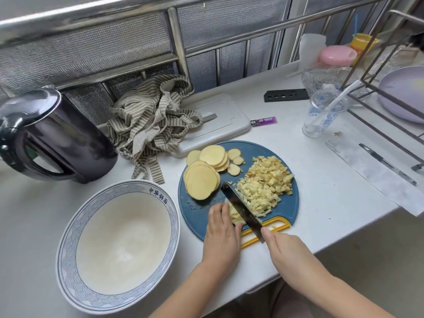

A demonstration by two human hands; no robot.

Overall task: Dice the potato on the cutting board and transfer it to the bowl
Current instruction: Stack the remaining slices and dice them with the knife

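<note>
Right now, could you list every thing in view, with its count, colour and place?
cutting board: one, blue, yellow handle, counter centre.
potato slices: many, pale yellow, board's far left.
diced potato: one heap, pale yellow, board's right.
potato strips: few, pale yellow, board's near edge.
knife: one, dark blade, across the strips.
bowl: one, white, blue rim, left of board.
kettle: one, black, far left.
cloth: one, striped beige, behind board.
white board: one, white, partly under the cloth.
lighter: one, purple, behind board.
black strip: one, holed, beyond the lighter.
cup: one, clear, right side.
pen: one, dark, on paper, right.
plate: one, lilac, far right.
left hand: one, holds the strips.
right hand: one, grips the knife.
</note>
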